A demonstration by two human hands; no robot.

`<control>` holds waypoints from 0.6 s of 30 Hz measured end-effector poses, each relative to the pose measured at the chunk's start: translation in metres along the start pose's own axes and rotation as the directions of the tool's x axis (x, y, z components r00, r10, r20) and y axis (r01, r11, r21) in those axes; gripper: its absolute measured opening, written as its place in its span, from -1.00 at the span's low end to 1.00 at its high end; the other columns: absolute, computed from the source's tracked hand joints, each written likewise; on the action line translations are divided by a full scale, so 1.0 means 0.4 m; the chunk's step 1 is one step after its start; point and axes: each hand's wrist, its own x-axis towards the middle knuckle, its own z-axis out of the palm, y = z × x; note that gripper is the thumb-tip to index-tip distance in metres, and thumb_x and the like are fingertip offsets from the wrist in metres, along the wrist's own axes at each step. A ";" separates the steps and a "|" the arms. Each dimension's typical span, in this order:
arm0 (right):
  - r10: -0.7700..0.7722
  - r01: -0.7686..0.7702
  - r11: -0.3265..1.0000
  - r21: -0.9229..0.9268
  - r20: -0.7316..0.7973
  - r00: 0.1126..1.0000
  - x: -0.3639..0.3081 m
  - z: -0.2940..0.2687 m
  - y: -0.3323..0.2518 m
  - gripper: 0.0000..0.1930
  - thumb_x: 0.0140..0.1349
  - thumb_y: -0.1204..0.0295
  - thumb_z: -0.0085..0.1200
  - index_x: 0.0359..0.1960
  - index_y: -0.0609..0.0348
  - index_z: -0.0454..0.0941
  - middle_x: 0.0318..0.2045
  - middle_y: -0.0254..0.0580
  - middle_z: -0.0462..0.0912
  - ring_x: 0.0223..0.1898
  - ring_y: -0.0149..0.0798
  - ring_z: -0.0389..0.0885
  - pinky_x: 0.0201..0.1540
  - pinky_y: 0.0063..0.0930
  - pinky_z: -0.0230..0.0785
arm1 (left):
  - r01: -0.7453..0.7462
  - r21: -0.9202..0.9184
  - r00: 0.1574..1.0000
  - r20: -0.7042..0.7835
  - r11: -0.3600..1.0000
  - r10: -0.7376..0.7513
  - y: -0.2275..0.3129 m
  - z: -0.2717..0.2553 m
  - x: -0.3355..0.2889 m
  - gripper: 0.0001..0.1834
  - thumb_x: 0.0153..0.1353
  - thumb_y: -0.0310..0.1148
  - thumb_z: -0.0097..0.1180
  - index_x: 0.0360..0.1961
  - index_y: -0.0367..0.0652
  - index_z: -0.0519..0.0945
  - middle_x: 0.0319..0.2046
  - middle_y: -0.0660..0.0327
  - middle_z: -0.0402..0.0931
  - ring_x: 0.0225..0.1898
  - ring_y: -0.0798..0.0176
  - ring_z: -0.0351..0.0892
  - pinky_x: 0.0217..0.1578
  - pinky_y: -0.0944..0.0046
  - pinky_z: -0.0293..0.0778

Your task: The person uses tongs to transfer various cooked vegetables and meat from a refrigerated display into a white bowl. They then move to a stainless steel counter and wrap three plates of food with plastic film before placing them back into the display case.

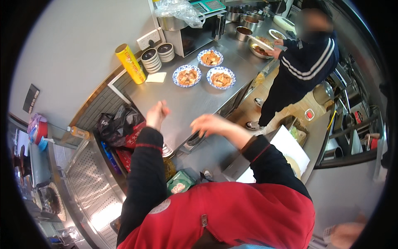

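Note:
My left hand [156,115] is raised at the near edge of the steel counter [174,110], its fingers curled in with nothing visible in them. To its right, my right hand [210,125] hangs in the air past the counter's edge, fingers loosely bent and apart, holding nothing. Beyond both hands stand three blue-and-white patterned bowls of food: a left bowl [187,76], a back bowl [210,58] and a right bowl [221,78]. Neither hand touches them. A yellow cardboard roll box [131,64] stands upright by the wall, near a pale folded cloth or stack of napkins [156,77].
Stacked small dishes [151,61] stand before a microwave [202,33]. A co-worker [304,62] at the right holds a pale tool over a metal bowl [259,50], near steel pots [243,33]. Dark bags [120,124] crowd the counter's left end; a white board or lid [286,151] lies at my right.

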 end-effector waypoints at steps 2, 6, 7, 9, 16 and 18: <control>-0.021 0.048 0.993 -0.108 0.238 0.971 -0.002 0.248 0.001 -0.58 0.20 0.26 0.07 0.04 0.23 0.42 -0.21 -0.32 0.63 -0.35 -0.44 0.58 -0.35 -0.56 0.42 | -0.050 -0.274 0.998 -0.050 0.960 0.038 0.091 0.016 0.016 -0.62 0.31 -0.15 -0.05 0.02 -0.15 0.39 -0.17 0.23 0.49 -0.14 0.29 0.48 -0.05 0.20 0.38; -0.182 0.304 0.834 -0.460 0.291 0.939 -0.008 0.546 -0.027 -0.71 0.10 0.47 0.03 -0.15 0.40 0.48 -0.31 0.03 0.64 -0.36 -0.17 0.63 -0.30 -0.37 0.46 | -0.087 -0.698 0.995 -0.091 0.711 0.033 0.214 -0.020 -0.002 -0.69 0.29 -0.15 -0.07 -0.13 -0.16 0.37 -0.17 0.19 0.49 -0.12 0.24 0.50 0.01 0.02 0.36; -0.253 0.338 0.872 -0.354 0.265 0.931 -0.023 0.575 -0.025 -0.77 0.02 0.51 0.02 -0.28 0.38 0.53 -0.38 0.14 0.61 -0.35 -0.07 0.61 -0.27 -0.31 0.42 | -0.087 -0.795 0.995 -0.093 0.600 0.020 0.234 -0.049 -0.014 -0.65 0.29 -0.13 -0.08 -0.09 -0.19 0.33 -0.18 0.16 0.48 -0.13 0.22 0.50 0.02 -0.01 0.36; -0.354 0.441 0.805 -0.396 0.276 0.894 -0.057 0.636 -0.006 -0.78 0.01 0.50 0.03 -0.30 0.34 0.55 -0.39 0.12 0.61 -0.32 -0.04 0.61 -0.24 -0.30 0.41 | -0.159 -0.916 0.985 -0.171 0.368 0.000 0.253 -0.104 -0.033 -0.58 0.29 -0.10 -0.12 -0.04 -0.25 0.24 -0.19 0.10 0.47 -0.14 0.17 0.51 0.07 -0.09 0.32; -0.098 0.449 0.810 -0.378 0.666 0.739 -0.183 0.863 0.057 -0.75 0.07 0.41 0.05 -0.23 0.27 0.57 -0.30 0.02 0.64 -0.24 -0.12 0.60 -0.20 -0.30 0.40 | -0.569 0.732 0.430 -0.123 0.375 0.894 -0.029 -0.114 -0.244 -0.82 0.20 -0.35 -0.03 -0.36 -0.29 0.44 -0.56 0.05 0.48 -0.50 0.10 0.51 -0.42 0.23 0.44; -0.140 0.465 0.852 -0.240 0.751 0.645 -0.217 0.895 0.077 -0.75 0.11 0.39 0.05 -0.22 0.27 0.56 -0.30 0.01 0.64 -0.24 -0.13 0.61 -0.19 -0.31 0.41 | -0.439 0.899 0.837 0.408 0.000 0.365 -0.118 -0.121 -0.377 -0.88 0.14 -0.39 -0.07 -0.38 -0.16 0.50 -0.54 0.10 0.53 -0.47 0.00 0.56 -0.35 0.10 0.43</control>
